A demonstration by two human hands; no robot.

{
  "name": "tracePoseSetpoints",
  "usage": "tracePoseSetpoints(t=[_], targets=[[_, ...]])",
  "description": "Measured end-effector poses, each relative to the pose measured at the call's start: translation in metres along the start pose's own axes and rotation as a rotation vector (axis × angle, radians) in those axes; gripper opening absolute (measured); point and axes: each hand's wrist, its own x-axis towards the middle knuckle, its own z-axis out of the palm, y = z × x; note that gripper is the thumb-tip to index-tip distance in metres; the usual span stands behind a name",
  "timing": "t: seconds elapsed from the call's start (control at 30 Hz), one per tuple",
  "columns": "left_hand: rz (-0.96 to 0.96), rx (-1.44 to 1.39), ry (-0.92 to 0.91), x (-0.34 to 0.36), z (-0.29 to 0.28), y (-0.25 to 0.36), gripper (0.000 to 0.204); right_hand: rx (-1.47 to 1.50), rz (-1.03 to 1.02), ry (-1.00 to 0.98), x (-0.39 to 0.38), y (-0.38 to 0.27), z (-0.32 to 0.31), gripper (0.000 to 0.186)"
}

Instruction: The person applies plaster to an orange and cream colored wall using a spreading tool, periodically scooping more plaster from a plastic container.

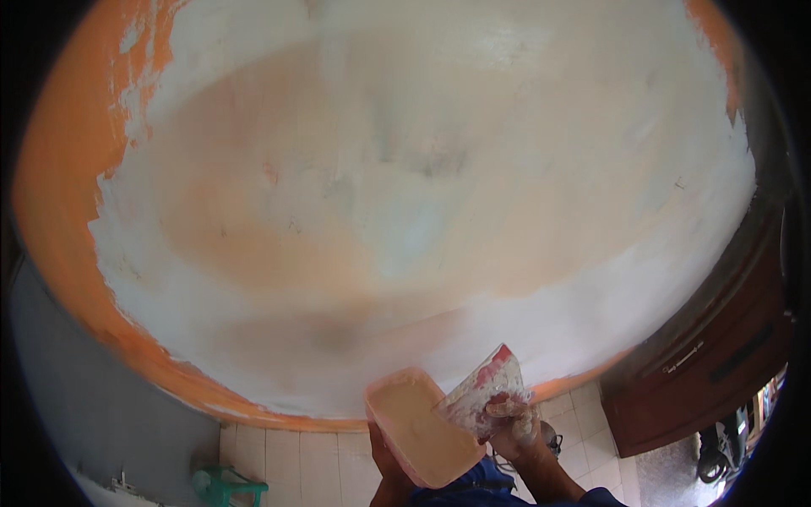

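Observation:
A pink rectangular tub (pixel 382 420) with smooth beige paste (pixel 427 431) in it rests in my left hand (pixel 384 460), which is closed around its left side. The fingers under the tub are hidden. My right hand (pixel 517 422), smeared with pale paste, grips a wide red putty knife (pixel 480 393) coated in dried white filler. The knife's lower left corner reaches the tub's right rim; whether it touches the paste I cannot tell. Beyond both hands rises a wall (pixel 405 211) covered in patchy white and cream filler, with bare orange paint (pixel 63 169) around its edges.
A green plastic stool (pixel 241 488) stands low on the left, on the pale tiled floor (pixel 287 460). To the left is a grey surface (pixel 110 372). At the right, a dark brown wooden door or cabinet (pixel 642 414) borders the wall, with dark objects (pixel 714 456) beyond it.

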Motion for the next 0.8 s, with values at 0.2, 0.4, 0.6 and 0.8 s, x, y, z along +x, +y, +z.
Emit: tracePoseSetpoints(t=[0.2, 0.4, 0.6, 0.8], targets=[[-0.008, -0.080, -0.166, -0.004, 0.004, -0.005, 0.058, -0.058, -0.108, -0.077, 0.000, -0.001, 0.016, 0.054], [-0.078, -0.049, -0.042, -0.016, 0.027, 0.007, 0.058, 0.101, -0.011, 0.191, 0.011, -0.010, 0.046, 0.046], [-0.084, 0.134, -0.223, -0.006, 0.003, 0.006, 0.061, 0.042, -0.032, 0.102, 0.007, 0.006, 0.023, 0.072], [-0.254, -0.028, -0.411, 0.012, -0.043, 0.008, 0.068, -0.065, -0.148, 0.112, 0.005, -0.006, 0.054, 0.071]])
